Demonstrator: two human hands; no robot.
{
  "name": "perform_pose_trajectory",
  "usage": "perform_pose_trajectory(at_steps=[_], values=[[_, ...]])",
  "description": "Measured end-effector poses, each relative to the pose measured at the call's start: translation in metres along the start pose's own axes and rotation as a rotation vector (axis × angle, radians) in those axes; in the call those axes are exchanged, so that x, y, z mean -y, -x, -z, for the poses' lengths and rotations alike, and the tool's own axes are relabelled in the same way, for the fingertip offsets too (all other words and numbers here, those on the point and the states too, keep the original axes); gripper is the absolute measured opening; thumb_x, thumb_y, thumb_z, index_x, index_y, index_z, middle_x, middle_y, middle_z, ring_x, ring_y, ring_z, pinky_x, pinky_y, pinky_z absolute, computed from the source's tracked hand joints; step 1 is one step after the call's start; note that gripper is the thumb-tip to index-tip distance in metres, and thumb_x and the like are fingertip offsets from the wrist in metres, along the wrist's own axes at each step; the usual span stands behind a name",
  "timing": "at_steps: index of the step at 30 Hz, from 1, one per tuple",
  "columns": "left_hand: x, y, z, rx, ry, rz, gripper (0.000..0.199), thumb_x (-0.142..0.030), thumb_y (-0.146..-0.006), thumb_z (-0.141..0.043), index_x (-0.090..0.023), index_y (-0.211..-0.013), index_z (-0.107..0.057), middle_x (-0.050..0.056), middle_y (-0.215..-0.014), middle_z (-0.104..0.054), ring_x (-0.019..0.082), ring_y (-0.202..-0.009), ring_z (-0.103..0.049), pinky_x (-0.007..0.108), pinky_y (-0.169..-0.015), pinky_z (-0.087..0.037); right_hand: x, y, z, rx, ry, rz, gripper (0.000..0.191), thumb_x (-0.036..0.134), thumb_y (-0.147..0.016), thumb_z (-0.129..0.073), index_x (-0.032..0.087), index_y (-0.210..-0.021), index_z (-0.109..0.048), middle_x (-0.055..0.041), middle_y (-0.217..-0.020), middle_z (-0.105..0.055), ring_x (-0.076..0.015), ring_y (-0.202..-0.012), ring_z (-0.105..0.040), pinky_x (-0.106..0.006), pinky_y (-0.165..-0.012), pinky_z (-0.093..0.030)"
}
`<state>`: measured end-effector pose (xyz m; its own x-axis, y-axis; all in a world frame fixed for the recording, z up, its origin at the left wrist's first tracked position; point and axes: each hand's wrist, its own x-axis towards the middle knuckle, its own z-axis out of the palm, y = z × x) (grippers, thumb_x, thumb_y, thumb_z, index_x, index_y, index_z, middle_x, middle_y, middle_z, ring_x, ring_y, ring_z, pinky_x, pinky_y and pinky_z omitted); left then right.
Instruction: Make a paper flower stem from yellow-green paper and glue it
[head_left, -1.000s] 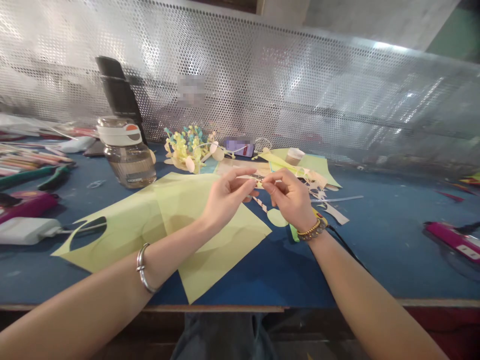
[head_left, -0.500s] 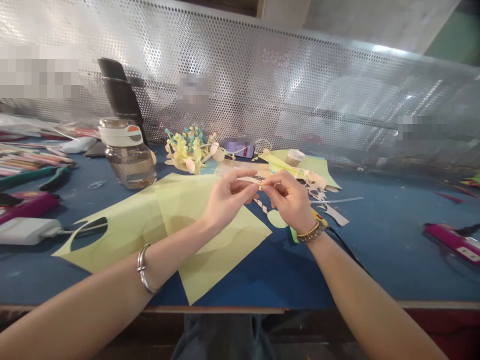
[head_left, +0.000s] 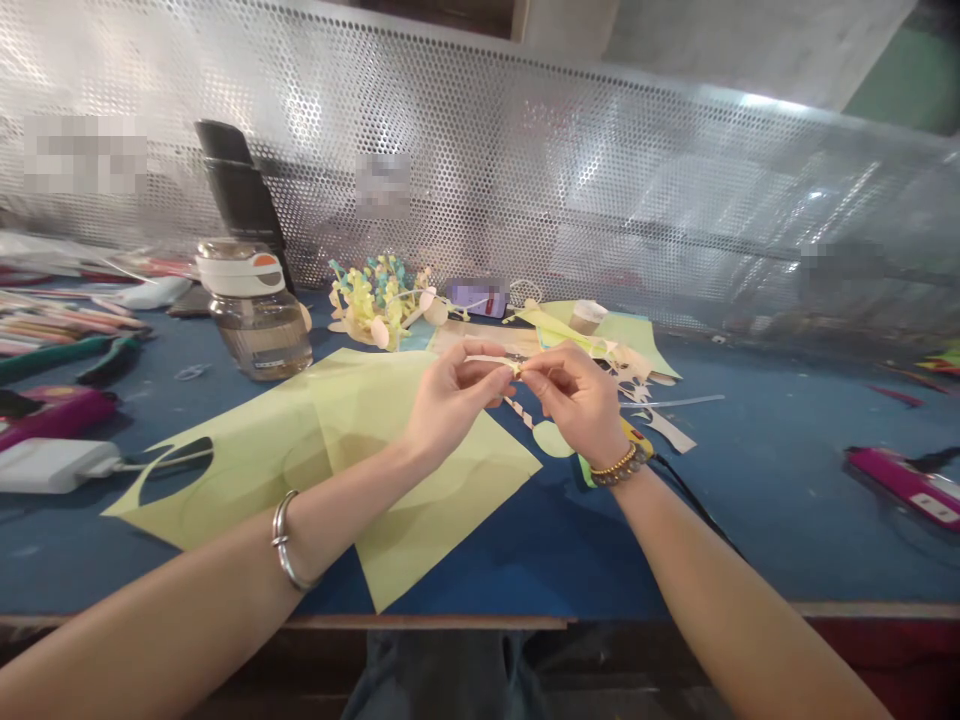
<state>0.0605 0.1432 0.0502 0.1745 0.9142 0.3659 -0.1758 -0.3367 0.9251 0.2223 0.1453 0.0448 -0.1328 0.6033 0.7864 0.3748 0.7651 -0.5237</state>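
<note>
My left hand and my right hand meet at the middle of the view, above the blue table. Between their fingertips is a small pale yellow piece, pinched from both sides; its exact shape is too small to tell. Yellow-green sheets lie beneath my left forearm, one with a rounded hole cut near its left corner. A light green round piece rests just below my right hand. Beside my right wrist is a yellow tool with a black cord, partly hidden.
Behind my hands are a bunch of yellow and teal flower-like pieces, a phone and a small cup. A water bottle stands at left. Power strips lie at right and left. A perforated metal screen closes the back.
The fingers have shifted slightly around the small piece, and more of it shows between the fingertips. Both hands stay in nearly the same place.
</note>
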Motion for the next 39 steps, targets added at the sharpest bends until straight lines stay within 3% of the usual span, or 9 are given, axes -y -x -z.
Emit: perform_pose_trajectory(at_steps=[4,20,39], values=[[-0.0014,0.0,-0.0008,-0.011,0.015,0.02,0.022,-0.033,-0.075,-0.069,-0.018,-0.087,-0.059,0.0,-0.074,-0.068,0.014,-0.071,-0.067,0.023,-0.065,-0.05,0.0004,-0.0001,0.0009,-0.017,-0.006,-0.004,0.004,0.025,-0.085,-0.06,0.021,-0.086,-0.062,0.0011,-0.08,-0.057,-0.0056,-0.049,-0.046,-0.024,-0.048,-0.04],[-0.0028,0.0023,-0.0031,0.004,0.014,0.058,0.023,-0.038,-0.074,-0.069,-0.017,-0.083,-0.064,0.002,-0.075,-0.068,0.016,-0.071,-0.068,0.027,-0.066,-0.051,0.0039,-0.0002,-0.0002,0.005,0.003,0.018,0.007,0.023,-0.088,-0.056,0.02,-0.081,-0.058,0.0019,-0.08,-0.053,-0.0041,-0.047,-0.046,-0.023,-0.046,-0.04],[-0.0012,0.002,-0.002,0.019,0.002,0.039,0.022,-0.034,-0.078,-0.065,-0.019,-0.094,-0.067,0.003,-0.084,-0.071,0.015,-0.075,-0.068,0.024,-0.067,-0.052,0.0008,-0.0001,-0.0006,-0.037,0.0,0.01,0.006,0.026,-0.085,-0.06,0.021,-0.085,-0.063,0.0009,-0.081,-0.058,-0.0053,-0.047,-0.045,-0.023,-0.046,-0.04]])
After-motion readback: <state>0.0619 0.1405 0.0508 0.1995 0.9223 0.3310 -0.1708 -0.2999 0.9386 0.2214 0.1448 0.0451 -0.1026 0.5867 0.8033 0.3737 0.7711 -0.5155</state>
